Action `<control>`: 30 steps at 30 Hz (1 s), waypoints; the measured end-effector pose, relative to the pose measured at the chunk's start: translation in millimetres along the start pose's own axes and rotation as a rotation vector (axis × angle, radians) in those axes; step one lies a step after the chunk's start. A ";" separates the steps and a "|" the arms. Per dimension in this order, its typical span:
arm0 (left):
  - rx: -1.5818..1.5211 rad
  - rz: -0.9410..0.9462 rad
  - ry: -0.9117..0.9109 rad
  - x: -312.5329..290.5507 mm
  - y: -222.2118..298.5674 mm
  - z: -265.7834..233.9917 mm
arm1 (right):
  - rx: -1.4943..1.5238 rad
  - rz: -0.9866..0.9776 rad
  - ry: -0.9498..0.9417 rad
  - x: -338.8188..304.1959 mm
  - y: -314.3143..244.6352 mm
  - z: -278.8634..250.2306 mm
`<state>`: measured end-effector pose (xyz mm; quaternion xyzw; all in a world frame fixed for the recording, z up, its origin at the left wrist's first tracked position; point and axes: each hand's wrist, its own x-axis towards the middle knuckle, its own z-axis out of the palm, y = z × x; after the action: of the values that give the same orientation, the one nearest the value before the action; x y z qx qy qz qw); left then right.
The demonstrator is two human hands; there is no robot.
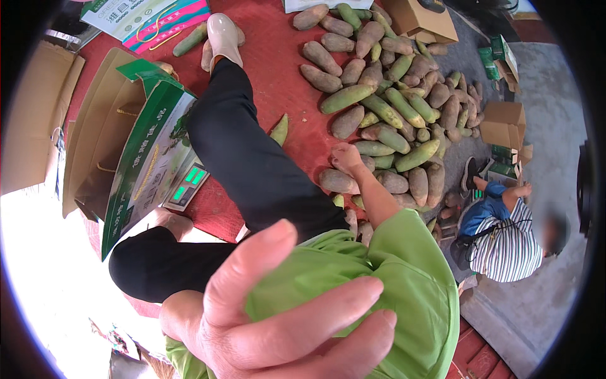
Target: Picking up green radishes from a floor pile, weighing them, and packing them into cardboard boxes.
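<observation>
My left hand (284,316) is raised close in the foreground, open, with its fingers spread and bent and nothing in them. My right hand (346,158) is down at the near left edge of a pile, its fingers curled in; what they may hold is hidden. Just below it lies a brown oblong vegetable (338,181). The pile has many smooth green oblong vegetables (347,98) among brown, soil-coloured ones. At the left stands an open green-and-white carton (142,151) with yellow cord handles. Against it shows a scale (189,184) with lit green digits.
My black-trousered leg (246,145) stretches across the red floor (278,63). A single green vegetable (279,129) lies beside it. Cardboard boxes stand at far left (38,120), at the back (420,22) and at right (502,123). A person in a striped shirt (505,246) sits at right.
</observation>
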<state>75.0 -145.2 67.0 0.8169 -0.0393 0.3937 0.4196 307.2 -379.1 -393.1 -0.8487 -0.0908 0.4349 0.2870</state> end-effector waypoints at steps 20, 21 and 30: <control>0.992 -0.595 0.035 -141.3 -72.3 -127.0 | 0.461 0.142 0.519 89.9 -102.9 -101.2; 1.049 -0.643 0.072 -144.0 -75.1 -128.6 | 0.489 0.128 0.534 95.8 -102.8 -102.2; 1.116 -0.712 0.019 -165.9 -106.3 -138.3 | 0.459 0.052 0.691 182.5 -7.2 -125.1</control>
<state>-81.3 -21.7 -68.0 0.8713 0.4467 0.1993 0.0384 517.2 -350.6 -457.0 -0.8606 0.1317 0.1406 0.4714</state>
